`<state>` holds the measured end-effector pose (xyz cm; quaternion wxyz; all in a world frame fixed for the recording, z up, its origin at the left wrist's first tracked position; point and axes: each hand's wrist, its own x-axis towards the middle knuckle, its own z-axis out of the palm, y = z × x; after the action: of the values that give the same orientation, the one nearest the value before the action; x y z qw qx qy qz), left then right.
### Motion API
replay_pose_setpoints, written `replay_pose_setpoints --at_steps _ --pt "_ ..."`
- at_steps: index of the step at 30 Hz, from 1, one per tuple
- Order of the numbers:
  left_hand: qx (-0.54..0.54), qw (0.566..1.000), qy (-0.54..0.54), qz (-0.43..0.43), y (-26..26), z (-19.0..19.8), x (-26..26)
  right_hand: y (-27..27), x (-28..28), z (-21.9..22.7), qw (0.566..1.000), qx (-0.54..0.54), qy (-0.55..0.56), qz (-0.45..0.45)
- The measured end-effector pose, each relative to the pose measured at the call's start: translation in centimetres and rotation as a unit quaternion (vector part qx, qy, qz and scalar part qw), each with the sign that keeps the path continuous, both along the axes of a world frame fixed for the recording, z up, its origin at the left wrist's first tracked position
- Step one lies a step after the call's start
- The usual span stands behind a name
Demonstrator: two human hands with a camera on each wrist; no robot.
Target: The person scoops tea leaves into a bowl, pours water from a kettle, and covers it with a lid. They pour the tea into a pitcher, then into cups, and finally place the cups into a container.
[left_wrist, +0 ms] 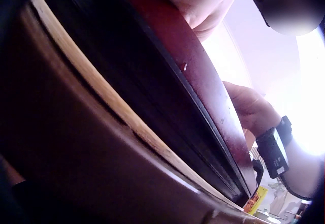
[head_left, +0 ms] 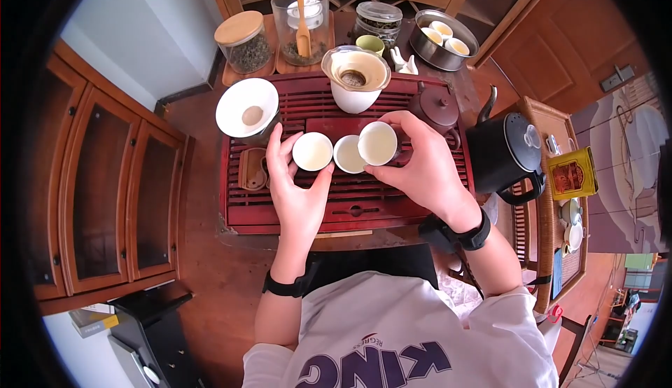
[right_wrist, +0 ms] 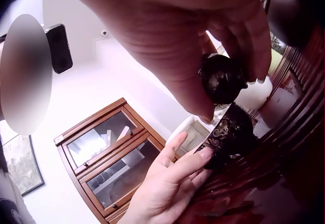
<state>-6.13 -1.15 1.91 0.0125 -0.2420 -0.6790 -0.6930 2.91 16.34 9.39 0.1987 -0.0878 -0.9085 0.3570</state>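
In the head view, the left hand (head_left: 299, 195) holds a small cup (head_left: 312, 151), white inside, between thumb and fingers. A second cup (head_left: 348, 154) stands on the red slatted tea tray (head_left: 301, 216). The right hand (head_left: 428, 167) pinches a third cup (head_left: 378, 143), tilted and overlapping the second one's right edge. All three contain pale liquid. From the right wrist view, the right hand (right_wrist: 172, 36) is round a dark cup (right_wrist: 222, 79) above another dark patterned cup (right_wrist: 231, 132), near the left hand (right_wrist: 170, 183). Whether those two cups touch is unclear.
Behind the cups stand a white strainer bowl (head_left: 250, 108) and a white vessel with a strainer (head_left: 355, 83). A brown teapot (head_left: 435, 106) and black kettle (head_left: 500, 146) are at the right. Jars (head_left: 248, 45) and a metal bowl of cups (head_left: 434, 52) line the back.
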Motion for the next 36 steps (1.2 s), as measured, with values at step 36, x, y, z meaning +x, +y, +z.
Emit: replay_pose_setpoints --at_steps 36 --pt "-0.001 1.0 0.0 0.0 0.0 0.0 0.1 1.3 2.0 -2.0 0.997 -0.038 -0.051 -0.035"
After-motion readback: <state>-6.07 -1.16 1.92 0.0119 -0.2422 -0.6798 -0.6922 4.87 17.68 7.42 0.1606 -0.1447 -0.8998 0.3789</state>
